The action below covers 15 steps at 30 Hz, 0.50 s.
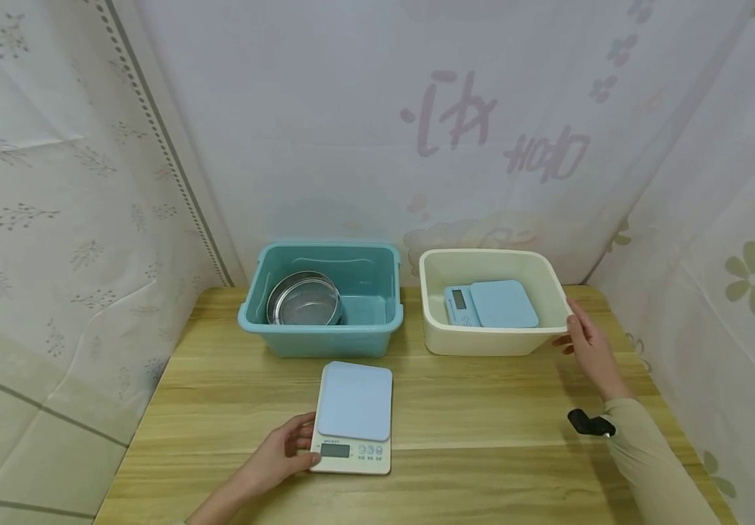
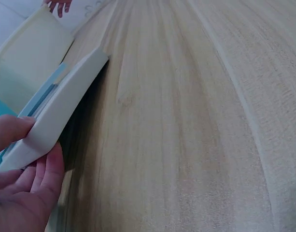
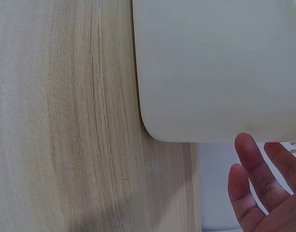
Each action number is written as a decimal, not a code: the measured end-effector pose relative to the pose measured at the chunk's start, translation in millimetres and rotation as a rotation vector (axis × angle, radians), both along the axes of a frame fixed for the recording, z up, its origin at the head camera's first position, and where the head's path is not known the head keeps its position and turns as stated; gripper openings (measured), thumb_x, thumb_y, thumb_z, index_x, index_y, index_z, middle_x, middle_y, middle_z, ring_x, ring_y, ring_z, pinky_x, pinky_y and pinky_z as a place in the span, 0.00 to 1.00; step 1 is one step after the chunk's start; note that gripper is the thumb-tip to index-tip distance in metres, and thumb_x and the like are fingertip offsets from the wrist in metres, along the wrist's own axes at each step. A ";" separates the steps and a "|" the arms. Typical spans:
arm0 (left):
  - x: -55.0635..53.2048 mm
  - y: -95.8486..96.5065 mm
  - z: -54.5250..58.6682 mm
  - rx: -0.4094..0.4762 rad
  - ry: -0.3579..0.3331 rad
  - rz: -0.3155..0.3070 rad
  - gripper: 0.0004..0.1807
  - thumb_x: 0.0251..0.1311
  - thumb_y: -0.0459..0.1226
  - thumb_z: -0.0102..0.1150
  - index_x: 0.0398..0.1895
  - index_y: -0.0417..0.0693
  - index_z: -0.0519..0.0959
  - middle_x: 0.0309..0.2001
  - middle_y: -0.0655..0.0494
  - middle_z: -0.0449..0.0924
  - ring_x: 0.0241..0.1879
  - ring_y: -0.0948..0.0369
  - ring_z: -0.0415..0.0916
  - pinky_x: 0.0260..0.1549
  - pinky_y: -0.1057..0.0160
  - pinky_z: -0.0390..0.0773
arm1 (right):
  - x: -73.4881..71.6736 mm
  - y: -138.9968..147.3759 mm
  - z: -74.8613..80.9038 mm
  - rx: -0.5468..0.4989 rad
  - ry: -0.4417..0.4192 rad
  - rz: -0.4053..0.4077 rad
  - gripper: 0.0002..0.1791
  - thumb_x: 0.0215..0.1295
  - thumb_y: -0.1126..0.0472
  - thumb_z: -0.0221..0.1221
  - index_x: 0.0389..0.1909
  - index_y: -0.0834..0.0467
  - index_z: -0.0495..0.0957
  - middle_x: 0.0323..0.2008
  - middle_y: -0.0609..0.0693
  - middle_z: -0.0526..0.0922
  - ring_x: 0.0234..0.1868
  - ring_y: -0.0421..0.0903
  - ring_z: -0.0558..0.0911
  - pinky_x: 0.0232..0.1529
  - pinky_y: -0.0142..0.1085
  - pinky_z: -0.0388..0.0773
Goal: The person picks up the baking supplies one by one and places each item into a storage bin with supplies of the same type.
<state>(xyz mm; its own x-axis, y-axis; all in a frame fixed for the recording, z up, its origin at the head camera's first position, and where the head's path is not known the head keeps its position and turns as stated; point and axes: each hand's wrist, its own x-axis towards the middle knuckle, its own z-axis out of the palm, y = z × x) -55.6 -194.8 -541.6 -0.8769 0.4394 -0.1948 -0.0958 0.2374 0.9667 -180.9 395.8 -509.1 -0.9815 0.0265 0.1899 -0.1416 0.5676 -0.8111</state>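
My left hand (image 1: 279,456) grips a white kitchen scale (image 1: 354,408) by its left edge near the display. In the left wrist view, the thumb lies on top and the fingers beneath, and the scale (image 2: 58,104) stands tilted off the wood. My right hand (image 1: 590,350) is at the right front corner of a cream basin (image 1: 482,341), touching its rim. Its fingers (image 3: 256,164) appear spread and loosely bent beside the basin wall in the right wrist view. A light blue kitchen scale (image 1: 502,304) lies inside that basin.
A teal basin (image 1: 331,341) stands left of the cream one, with round metal sieves (image 1: 308,302) in it. Both basins sit at the back of the wooden table (image 1: 482,423). Printed cloth (image 1: 324,131) hangs behind and at both sides.
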 end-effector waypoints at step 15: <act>6.1 0.7 -7.5 0.260 -0.090 0.060 0.39 0.71 0.26 0.57 0.78 0.22 0.48 0.60 0.24 0.73 0.49 0.54 0.86 0.45 0.48 0.87 | 0.3 0.5 0.4 0.003 -0.003 0.005 0.30 0.87 0.55 0.39 0.84 0.57 0.50 0.60 0.73 0.75 0.36 0.38 0.85 0.33 0.33 0.84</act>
